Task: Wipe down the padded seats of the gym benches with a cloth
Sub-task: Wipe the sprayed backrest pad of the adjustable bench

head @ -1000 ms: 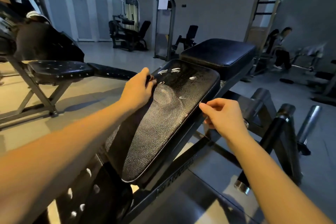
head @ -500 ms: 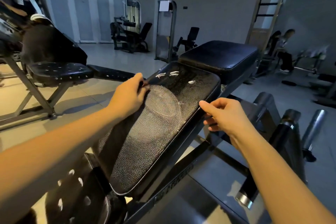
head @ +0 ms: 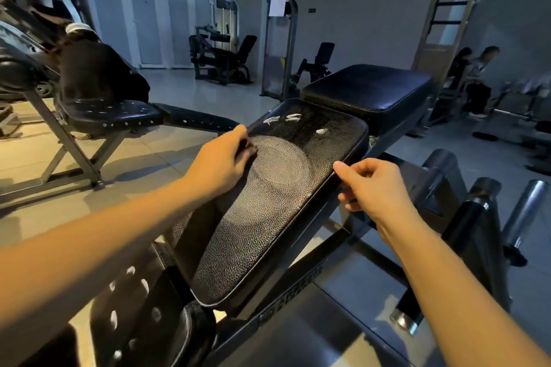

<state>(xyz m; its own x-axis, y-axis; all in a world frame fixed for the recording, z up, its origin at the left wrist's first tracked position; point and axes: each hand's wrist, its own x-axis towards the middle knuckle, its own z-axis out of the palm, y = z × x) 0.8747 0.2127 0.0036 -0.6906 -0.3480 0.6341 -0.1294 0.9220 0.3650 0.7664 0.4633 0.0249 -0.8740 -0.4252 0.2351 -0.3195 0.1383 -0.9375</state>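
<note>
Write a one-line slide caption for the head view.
Left hand rests on the left side of a streaked bench pad; right hand grips its right edge.

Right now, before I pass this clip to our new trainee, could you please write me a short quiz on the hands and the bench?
1. True or false: the right hand lies flat on the middle of the long pad.
2. Where are the white scuffs on the long pad? A) at its near end; B) at its far end, towards the square seat pad; C) beneath the right hand.
3. Fill in: the left hand sits at the long pad's ____ edge.

Key: 1 false, it grips the pad's right edge, thumb on top; 2 B; 3 left.
</note>
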